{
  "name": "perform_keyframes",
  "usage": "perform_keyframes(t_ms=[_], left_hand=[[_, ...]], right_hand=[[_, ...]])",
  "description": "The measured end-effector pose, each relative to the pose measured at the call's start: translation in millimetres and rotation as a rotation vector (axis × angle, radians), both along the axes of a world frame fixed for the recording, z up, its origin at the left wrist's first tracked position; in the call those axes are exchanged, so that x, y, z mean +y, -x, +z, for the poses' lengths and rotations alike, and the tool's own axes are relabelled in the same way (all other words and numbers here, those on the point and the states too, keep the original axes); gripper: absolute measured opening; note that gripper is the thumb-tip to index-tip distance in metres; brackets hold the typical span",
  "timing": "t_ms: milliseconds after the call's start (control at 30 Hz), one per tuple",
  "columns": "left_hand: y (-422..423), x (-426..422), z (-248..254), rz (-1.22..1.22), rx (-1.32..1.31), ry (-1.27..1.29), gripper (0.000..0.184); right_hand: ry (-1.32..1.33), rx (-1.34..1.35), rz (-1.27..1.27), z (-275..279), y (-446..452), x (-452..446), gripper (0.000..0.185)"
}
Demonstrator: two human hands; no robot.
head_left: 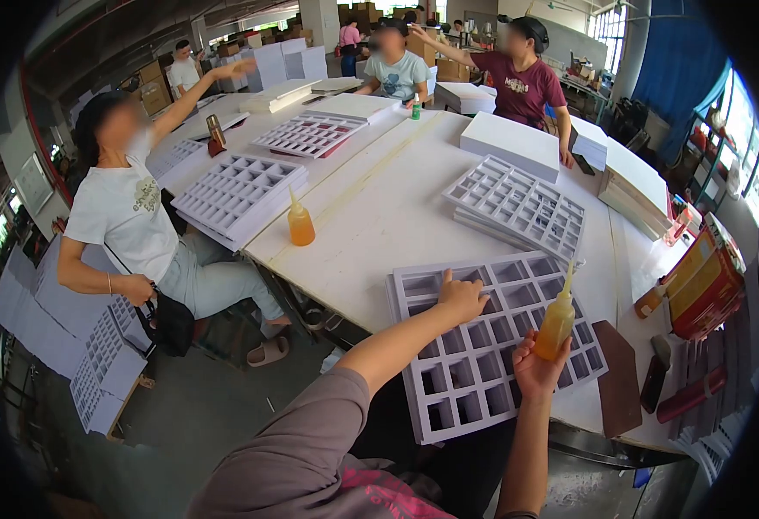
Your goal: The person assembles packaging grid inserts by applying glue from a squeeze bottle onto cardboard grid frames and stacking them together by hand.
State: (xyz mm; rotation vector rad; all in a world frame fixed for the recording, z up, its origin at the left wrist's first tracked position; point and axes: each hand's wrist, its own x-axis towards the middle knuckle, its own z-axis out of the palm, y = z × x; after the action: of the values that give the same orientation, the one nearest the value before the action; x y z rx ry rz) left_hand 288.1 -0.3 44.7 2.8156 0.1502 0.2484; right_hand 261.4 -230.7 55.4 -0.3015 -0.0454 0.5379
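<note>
A white grid tray [483,368] with many square compartments lies at the table's near edge, partly overhanging it. My left hand [462,297] rests on its upper part, index finger extended and the other fingers spread, holding nothing. Above the tray's right side, my right hand [539,363] is wrapped round a squeeze bottle [555,324] of orange liquid, its thin nozzle pointing up. Just beyond the tray lies a stack of similar grid trays [518,206].
A second orange bottle [302,227] stands on the white table [379,251]. More grid trays [237,195] lie at the left, near a seated person in white. Two people sit across the table. A red box [706,281] and brown pieces [615,378] are at the right.
</note>
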Motion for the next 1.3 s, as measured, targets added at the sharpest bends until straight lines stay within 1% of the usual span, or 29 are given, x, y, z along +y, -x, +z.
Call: perform_keyframes(t_ms=[133,233,367,533,633,833,1033,1300], left_hand=[[0.7,1.9,-3.7,0.004,-0.099,0.065,0.023],[-2.2,3.9,-9.1,0.003,-0.104,0.089,0.016],[-1.7,3.4,-11.2,0.002,-0.129,0.119,0.013],[-2.9,3.7,-9.0,0.003,-0.11,0.102,0.011],[-4.5,4.3,-4.0,0.011,-0.05,0.094,0.01],[-3.8,1.7,-6.8,0.025,-0.109,0.061,0.012],[-5.4,1.7,-9.6,0.032,-0.093,0.039,0.017],[-7.1,2.5,-13.0,0.032,-0.121,0.04,0.018]], right_hand=[[0.017,0.027,0.006,2.0,-1.3,-0.8,0.06],[0.026,0.058,0.001,3.7,-3.6,0.4,0.06],[0.022,0.07,0.011,4.3,-3.8,-0.1,0.06],[0.008,0.061,0.028,4.1,-4.9,-1.1,0.06],[0.001,0.065,0.029,4.0,-5.7,-1.0,0.06],[-0.014,0.056,0.048,3.2,-5.4,-2.2,0.059],[-0.03,0.051,0.052,2.2,-4.6,-3.3,0.059],[-0.039,0.043,0.056,4.1,-2.4,-3.6,0.06]])
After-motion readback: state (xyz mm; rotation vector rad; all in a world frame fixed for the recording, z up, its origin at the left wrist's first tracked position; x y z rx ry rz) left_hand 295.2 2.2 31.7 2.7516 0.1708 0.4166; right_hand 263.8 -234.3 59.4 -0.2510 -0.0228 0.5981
